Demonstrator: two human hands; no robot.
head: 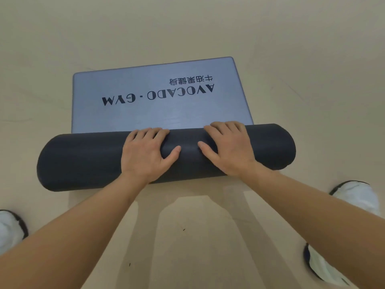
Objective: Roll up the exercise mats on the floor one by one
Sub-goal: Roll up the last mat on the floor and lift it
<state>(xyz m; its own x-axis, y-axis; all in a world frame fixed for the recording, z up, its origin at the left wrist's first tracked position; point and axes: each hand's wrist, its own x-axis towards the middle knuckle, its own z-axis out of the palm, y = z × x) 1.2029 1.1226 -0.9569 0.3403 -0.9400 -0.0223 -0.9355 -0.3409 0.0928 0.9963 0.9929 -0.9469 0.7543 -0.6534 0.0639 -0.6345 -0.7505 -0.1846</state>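
One exercise mat lies on the floor, most of it wound into a thick dark roll [83,161] lying crosswise in front of me. Its flat part [158,113] stretches away beyond the roll, grey-blue with black upside-down lettering "AVOCADO GYM". My left hand [145,155] presses on top of the roll left of centre, fingers spread over its far side. My right hand [227,149] presses beside it, right of centre, thumb pointing inward. Both palms lie flat on the roll and do not close around it.
The beige floor [312,59] surrounds the mat on all sides. My white shoes show at the lower left [9,228] and lower right [358,197], either side of my arms. No other mat is in view.
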